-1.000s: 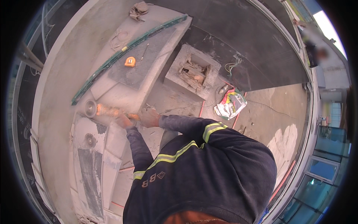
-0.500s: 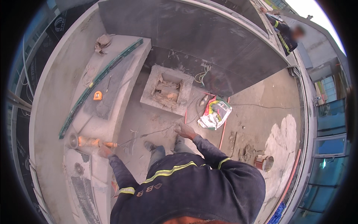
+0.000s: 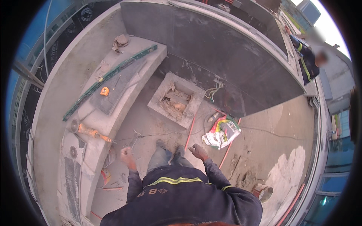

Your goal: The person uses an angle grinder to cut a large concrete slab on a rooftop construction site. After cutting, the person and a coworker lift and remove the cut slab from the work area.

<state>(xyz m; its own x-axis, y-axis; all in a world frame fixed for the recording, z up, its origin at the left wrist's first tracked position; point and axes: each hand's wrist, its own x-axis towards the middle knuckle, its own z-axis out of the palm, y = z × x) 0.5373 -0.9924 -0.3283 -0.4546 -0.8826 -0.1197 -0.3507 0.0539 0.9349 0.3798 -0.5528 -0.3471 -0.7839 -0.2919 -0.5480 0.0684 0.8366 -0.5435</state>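
My left hand hangs over the floor beside the ledge, blurred by motion, so its fingers cannot be read. My right hand is in front of my body, fingers curled in, with nothing visible in it. An orange angle grinder lies on the concrete ledge, its disc end toward the wall. From the grinder a dark power cable runs across the floor, apart from both hands. Farther along the ledge are an orange tape measure, a thin screwdriver-like tool and a long green level-like bar.
A square concrete box with debris inside stands ahead. Right of it lie a printed sack and red pipes. A bucket is at the right; more buckets stand under the ledge. Another person is beyond the dark wall.
My left hand has moved right, away from the grinder's handle. My right hand has come back toward my body and no longer touches the cable, which lies on the floor.
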